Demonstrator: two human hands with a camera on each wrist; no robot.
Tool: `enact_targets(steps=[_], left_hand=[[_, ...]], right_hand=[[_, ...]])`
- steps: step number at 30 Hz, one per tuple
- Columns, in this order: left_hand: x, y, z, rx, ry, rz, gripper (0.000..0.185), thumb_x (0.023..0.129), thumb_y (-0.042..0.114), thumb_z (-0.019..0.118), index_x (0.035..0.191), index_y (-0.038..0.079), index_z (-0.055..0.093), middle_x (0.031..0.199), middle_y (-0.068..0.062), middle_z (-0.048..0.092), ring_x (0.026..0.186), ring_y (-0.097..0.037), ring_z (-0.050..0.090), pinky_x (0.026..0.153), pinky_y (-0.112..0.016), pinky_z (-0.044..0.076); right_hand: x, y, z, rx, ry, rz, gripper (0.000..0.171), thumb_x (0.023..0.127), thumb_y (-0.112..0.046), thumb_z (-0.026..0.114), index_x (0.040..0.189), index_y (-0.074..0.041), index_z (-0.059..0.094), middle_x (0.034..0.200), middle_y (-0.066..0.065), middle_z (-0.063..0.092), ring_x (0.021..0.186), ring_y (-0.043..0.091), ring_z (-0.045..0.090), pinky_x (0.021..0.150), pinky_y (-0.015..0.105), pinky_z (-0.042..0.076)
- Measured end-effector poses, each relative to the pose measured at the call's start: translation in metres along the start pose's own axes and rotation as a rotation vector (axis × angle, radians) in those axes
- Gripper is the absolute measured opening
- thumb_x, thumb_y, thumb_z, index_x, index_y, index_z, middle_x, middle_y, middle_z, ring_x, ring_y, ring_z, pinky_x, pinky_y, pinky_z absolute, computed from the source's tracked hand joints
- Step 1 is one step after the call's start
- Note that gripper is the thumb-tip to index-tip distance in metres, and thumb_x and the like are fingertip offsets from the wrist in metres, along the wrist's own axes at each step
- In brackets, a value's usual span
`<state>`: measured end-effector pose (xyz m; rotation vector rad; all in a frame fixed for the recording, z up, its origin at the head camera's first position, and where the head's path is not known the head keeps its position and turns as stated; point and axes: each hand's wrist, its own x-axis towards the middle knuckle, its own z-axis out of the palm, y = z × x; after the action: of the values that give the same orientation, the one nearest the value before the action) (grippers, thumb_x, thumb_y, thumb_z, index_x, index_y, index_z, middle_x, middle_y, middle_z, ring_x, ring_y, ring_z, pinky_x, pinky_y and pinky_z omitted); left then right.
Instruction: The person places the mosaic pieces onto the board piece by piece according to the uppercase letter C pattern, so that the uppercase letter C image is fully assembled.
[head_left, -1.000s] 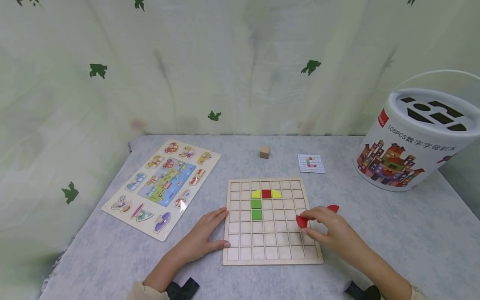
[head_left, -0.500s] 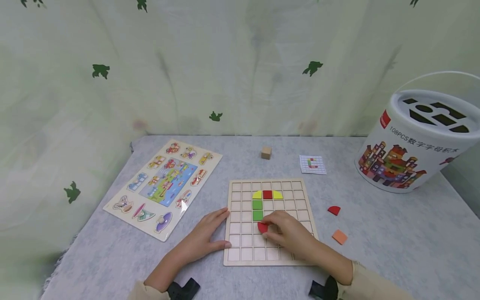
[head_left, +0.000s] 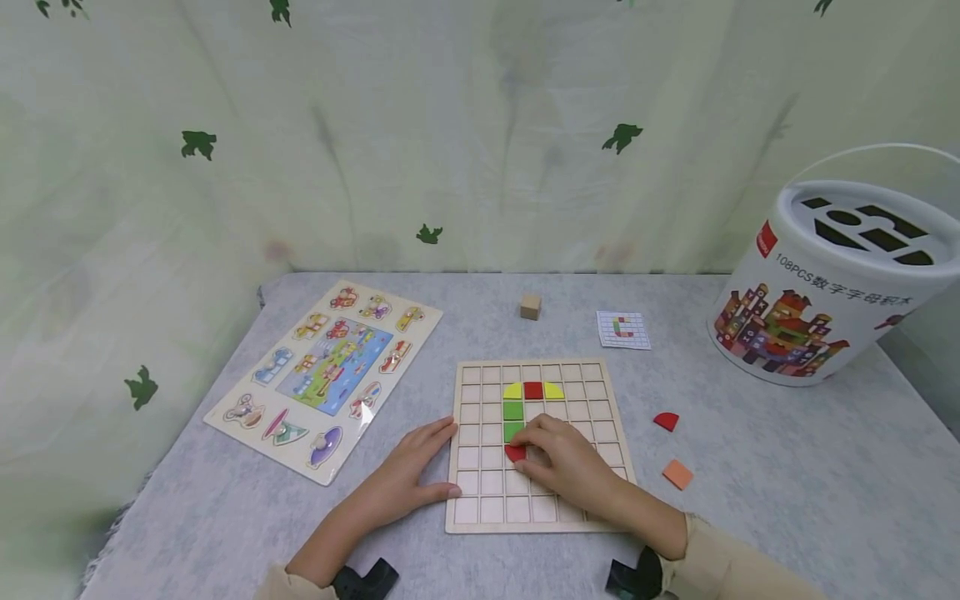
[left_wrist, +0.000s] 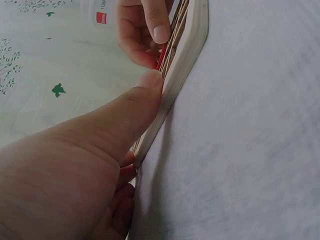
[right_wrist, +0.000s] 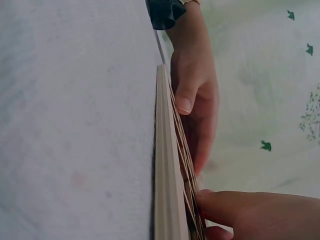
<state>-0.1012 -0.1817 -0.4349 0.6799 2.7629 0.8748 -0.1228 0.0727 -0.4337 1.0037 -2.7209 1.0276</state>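
A wooden grid board (head_left: 480,508) lies flat in the middle of the table. My left hand (head_left: 408,468) rests at its left edge, thumb and fingertips on the rim, as the left wrist view also shows. With thumb and fingers, my right hand (head_left: 566,462) pinches a red quarter-circle tile (head_left: 514,453) at the cell just below two stacked green square tiles (head_left: 513,410). The fingers partly cover the lower green one. Above them, a red square tile (head_left: 533,391) sits between two yellow quarter-circle tiles (head_left: 553,391).
Right of the board lie another red quarter-circle tile (head_left: 666,422) and an orange square tile (head_left: 678,474). Behind it are a small wooden cube (head_left: 530,307) and a pattern card (head_left: 623,331). A picture puzzle board (head_left: 300,417) lies left; a white bucket (head_left: 810,308) stands right.
My right hand has carried the red quarter-circle tile left from the board's right side to below the green tiles, uncovering the orange tile. The left hand has stayed in place.
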Motion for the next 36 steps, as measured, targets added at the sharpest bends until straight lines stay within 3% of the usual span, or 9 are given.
enact_targets(steps=[7,12,14,22,26,31,36], left_hand=[[0.000,0.000,0.000,0.011,0.016,0.026,0.076,0.070,0.051,0.054,0.131,0.018,0.024,0.134,0.005,0.019,0.120,-0.015,0.016,0.092,-0.039,0.022],[0.001,0.000,0.001,0.032,0.039,0.053,0.077,0.069,0.051,0.055,0.131,0.015,0.026,0.134,0.004,0.020,0.120,-0.014,0.017,0.093,-0.037,0.022],[0.001,0.000,0.001,0.033,0.042,0.057,0.077,0.069,0.051,0.056,0.131,0.015,0.026,0.134,0.004,0.021,0.120,-0.014,0.017,0.093,-0.037,0.022],[0.001,-0.002,0.001,0.019,0.016,0.038,0.076,0.071,0.052,0.053,0.131,0.017,0.024,0.134,0.005,0.019,0.120,-0.015,0.016,0.093,-0.038,0.022],[0.001,-0.002,0.000,0.013,0.005,0.028,0.076,0.071,0.052,0.053,0.132,0.018,0.023,0.134,0.006,0.018,0.120,-0.014,0.015,0.093,-0.039,0.021],[0.001,-0.001,-0.001,0.017,0.008,0.032,0.076,0.070,0.052,0.053,0.132,0.018,0.023,0.134,0.005,0.019,0.120,-0.015,0.015,0.092,-0.039,0.021],[0.000,-0.001,0.000,0.005,0.006,0.029,0.076,0.071,0.052,0.053,0.131,0.018,0.024,0.134,0.005,0.019,0.120,-0.015,0.015,0.092,-0.039,0.021]], right_hand=[[0.001,-0.002,-0.003,0.015,-0.060,0.049,0.023,0.073,-0.029,0.062,0.095,-0.024,0.058,0.091,-0.014,0.046,0.081,0.001,0.042,0.070,0.021,0.037],[-0.003,-0.005,-0.021,0.130,-0.183,0.127,0.036,0.073,-0.034,0.060,0.106,-0.022,0.053,0.103,-0.014,0.044,0.094,0.003,0.041,0.079,0.026,0.037],[-0.008,-0.005,-0.031,0.133,-0.194,0.130,0.040,0.073,-0.034,0.060,0.110,-0.021,0.051,0.107,-0.015,0.042,0.098,0.003,0.039,0.081,0.026,0.037],[-0.044,0.006,-0.075,-0.014,-0.060,0.139,0.051,0.069,-0.034,0.064,0.115,-0.022,0.047,0.116,-0.011,0.040,0.108,0.008,0.035,0.082,0.032,0.038],[-0.068,0.020,-0.090,-0.055,0.005,0.156,0.053,0.067,-0.032,0.066,0.115,-0.019,0.047,0.116,-0.005,0.042,0.106,0.013,0.038,0.075,0.032,0.042],[-0.090,0.037,-0.097,-0.142,0.013,0.220,0.053,0.066,-0.034,0.066,0.113,-0.016,0.049,0.111,-0.004,0.046,0.102,0.015,0.040,0.078,0.039,0.038],[-0.106,0.049,-0.096,-0.164,0.035,0.283,0.051,0.065,-0.032,0.068,0.109,-0.013,0.051,0.104,-0.006,0.050,0.091,0.011,0.047,0.073,0.032,0.042]])
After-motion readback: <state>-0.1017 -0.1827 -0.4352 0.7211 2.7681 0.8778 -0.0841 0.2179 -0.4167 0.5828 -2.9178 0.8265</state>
